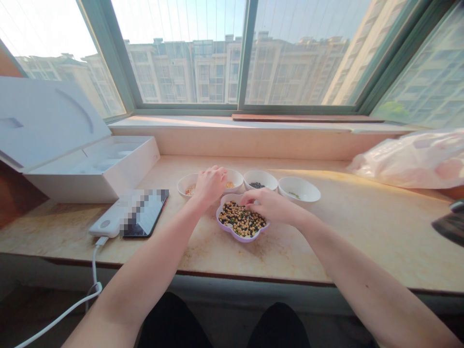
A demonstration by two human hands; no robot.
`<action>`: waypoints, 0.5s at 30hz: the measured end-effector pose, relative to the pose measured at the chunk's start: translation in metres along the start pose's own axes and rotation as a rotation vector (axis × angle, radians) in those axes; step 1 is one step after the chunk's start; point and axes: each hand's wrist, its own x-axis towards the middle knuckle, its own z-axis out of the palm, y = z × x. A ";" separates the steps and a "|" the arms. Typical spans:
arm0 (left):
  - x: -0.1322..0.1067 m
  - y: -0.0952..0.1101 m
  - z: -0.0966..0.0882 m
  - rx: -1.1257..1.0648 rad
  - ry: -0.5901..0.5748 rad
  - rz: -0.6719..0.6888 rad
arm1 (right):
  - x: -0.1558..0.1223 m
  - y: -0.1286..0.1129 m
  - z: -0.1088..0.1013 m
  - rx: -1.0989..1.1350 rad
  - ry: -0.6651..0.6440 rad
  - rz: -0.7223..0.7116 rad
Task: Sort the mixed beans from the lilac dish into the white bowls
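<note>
Reaching over the back right edge of a purple petal-shaped bowl (246, 239), the right hand (264, 202) is nearer than the other to the mixed beans (239, 220). Its fingers are bent and close together, down by the beans, and I cannot tell if they pinch any. The left hand (212, 182) is up and to the left, over the left side of the 2nd of 4 round white bowls (308, 192), set in a row just behind the purple bowl. Its fingers curl down with the tips hidden, so I cannot tell how far open it is or what it holds. The purple bowl is about as long as it is wide, and its wavy wall looks smooth, like plastic. The mixed beans look small, round and hard: tan and black, with some green. From left to right, the row has reddish and tan bits (190, 190), tan beans (230, 185), black beans (257, 185) and a few green bits (294, 195). All sit on a tan, stone-like counter (344, 232).
</note>
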 end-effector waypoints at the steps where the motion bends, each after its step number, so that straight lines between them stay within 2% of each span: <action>1: 0.000 0.000 0.000 -0.023 0.009 0.005 | 0.000 0.000 0.000 0.065 0.051 0.011; 4: -0.002 0.001 0.000 -0.149 0.030 0.049 | 0.002 0.001 -0.002 0.359 0.167 0.030; 7: -0.005 0.004 0.002 -0.318 0.023 0.122 | 0.005 0.003 -0.003 0.637 0.219 0.056; 10: -0.007 0.009 0.003 -0.454 0.005 0.166 | 0.007 0.005 -0.004 0.770 0.269 0.098; 15: -0.010 0.013 0.003 -0.589 -0.029 0.167 | 0.008 0.007 -0.001 0.879 0.307 0.120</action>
